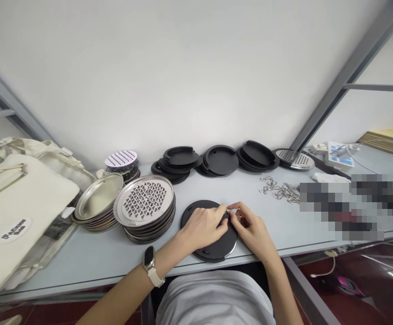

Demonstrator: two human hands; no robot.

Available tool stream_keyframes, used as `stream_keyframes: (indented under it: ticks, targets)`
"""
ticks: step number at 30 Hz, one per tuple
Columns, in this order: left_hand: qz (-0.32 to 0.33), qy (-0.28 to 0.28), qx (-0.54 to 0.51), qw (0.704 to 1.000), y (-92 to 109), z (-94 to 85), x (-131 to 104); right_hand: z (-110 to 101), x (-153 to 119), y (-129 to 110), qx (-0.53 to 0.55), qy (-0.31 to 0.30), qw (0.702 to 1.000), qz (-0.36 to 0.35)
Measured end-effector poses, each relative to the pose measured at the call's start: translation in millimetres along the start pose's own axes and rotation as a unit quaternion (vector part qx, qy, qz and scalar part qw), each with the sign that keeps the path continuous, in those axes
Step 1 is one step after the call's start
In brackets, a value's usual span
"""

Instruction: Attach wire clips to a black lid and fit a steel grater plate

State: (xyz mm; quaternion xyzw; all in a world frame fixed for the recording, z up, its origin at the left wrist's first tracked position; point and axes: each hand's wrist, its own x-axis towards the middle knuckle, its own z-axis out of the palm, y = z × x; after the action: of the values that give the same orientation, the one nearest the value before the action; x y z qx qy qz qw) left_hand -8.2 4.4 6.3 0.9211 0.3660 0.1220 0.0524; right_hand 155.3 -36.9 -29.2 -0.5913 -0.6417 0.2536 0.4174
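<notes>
A round black disc [216, 239] with a thin metal rim showing at its lower right lies flat near the table's front edge. My left hand [206, 228] rests on top of it, fingers bent, the index fingertip at the disc's upper right edge. At that same edge, my right hand [247, 225] has its thumb and index finger pinched on a small metal piece [228, 211], mostly hidden by the fingertips. Several metal clips [287, 192] lie in a loose heap on the table to the right.
Stacks of metal grater discs [145, 203] and plain metal discs [99, 198] stand at left, beside a cream bag [30, 194]. Black discs [221, 160] lie in piles along the wall. An oval grater [296, 159] sits by the right post.
</notes>
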Motion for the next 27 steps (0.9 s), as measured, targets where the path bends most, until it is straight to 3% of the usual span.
stream_keyframes:
  ticks: [5, 7, 10, 13, 17, 20, 23, 25, 27]
  targets:
    - [0.058, -0.020, 0.051, 0.997, 8, -12.3, 8, 0, 1, 5, -0.004, -0.001, 1.000, -0.008]
    - [0.056, -0.004, 0.056, 0.997, 18, -21.7, 10, 0, 1, 8, -0.001, 0.001, 1.000, -0.010]
    - [0.017, 0.088, -0.002, 0.996, 42, -31.5, 5, -1, 1, 10, 0.021, -0.008, 1.000, -0.009]
    - [0.023, 0.206, -0.131, 0.970, 68, -27.8, -8, -3, -1, 5, 0.066, -0.032, 0.997, 0.007]
    - [0.002, 0.247, -0.229, 0.942, 89, -14.7, -33, -3, 0, -1, 0.049, -0.019, 0.998, 0.031]
    - [-0.040, 0.225, -0.294, 0.928, 93, -19.7, -57, -1, 2, 1, 0.034, -0.012, 0.999, 0.017]
    - [-0.139, 0.251, -0.336, 0.897, 89, -37.0, -79, 0, 2, 3, 0.036, -0.021, 0.999, 0.011]
    - [-0.211, 0.269, -0.351, 0.872, 81, -45.3, -86, 0, 2, 3, 0.039, -0.022, 0.999, 0.010]
    - [-0.221, 0.262, -0.343, 0.874, 69, -45.2, -82, 0, 1, 2, 0.042, -0.021, 0.999, 0.010]
